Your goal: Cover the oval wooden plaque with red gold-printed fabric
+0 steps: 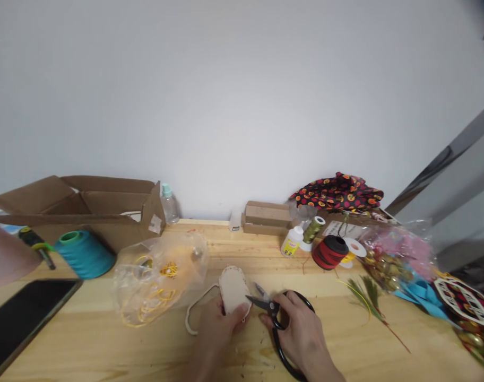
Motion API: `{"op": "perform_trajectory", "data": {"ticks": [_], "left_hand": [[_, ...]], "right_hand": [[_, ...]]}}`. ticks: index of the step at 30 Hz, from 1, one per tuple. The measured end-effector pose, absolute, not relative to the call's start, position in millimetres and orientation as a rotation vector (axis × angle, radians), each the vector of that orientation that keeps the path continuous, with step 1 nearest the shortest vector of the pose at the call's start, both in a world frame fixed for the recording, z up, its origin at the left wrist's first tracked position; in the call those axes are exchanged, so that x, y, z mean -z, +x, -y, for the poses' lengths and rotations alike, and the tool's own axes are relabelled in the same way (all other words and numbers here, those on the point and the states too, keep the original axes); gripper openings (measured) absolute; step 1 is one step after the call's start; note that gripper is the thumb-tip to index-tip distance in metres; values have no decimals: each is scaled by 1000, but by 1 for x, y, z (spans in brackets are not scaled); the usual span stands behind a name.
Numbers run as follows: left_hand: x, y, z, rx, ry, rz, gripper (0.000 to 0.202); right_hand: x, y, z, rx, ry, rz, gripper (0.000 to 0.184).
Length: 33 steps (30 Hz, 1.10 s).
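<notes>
My left hand (pixel 222 326) grips the lower end of a flat, beige oval piece (pixel 233 289) with a scalloped-looking edge, thumb on its face. A pale cord (pixel 191 315) curves from it onto the table at the left. In my right hand (pixel 301 331) are black-handled scissors (pixel 271 306), fingers through the loops. Their blades stand apart, with the lower tip close to the right edge of the beige piece; I cannot tell whether it touches. Small dark scraps lie on the wood near the scissors.
Left are a phone (pixel 25 323), a teal thread cone (pixel 85 254), an open cardboard box (pixel 106 225) and a plastic bag with yellow cord (pixel 162 273). Right stand a glue bottle (pixel 292 241), a red-black spool (pixel 329 252), green sprigs (pixel 367 297) and a bag of gold bells (pixel 389 268).
</notes>
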<state>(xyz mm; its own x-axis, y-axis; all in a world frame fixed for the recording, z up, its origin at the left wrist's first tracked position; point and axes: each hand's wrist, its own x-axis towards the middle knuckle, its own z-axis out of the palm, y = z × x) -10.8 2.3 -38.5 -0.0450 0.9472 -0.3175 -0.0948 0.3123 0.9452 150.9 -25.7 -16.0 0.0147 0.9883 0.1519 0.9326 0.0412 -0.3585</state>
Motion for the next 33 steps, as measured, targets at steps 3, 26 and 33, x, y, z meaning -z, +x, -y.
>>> {"op": "perform_trajectory", "data": {"ticks": [3,26,33], "left_hand": [[35,-11,-2,-1037,867,-1299,25],[25,-11,-2,-1027,840,-1307,19],[21,-15,-4,-962,885,-1288,17]], "right_hand": [[15,150,25,-254,-1975,1955,13],[17,146,24,-198,-2008,1883,12],[16,146,25,-178,-1979,1891,12]]}}
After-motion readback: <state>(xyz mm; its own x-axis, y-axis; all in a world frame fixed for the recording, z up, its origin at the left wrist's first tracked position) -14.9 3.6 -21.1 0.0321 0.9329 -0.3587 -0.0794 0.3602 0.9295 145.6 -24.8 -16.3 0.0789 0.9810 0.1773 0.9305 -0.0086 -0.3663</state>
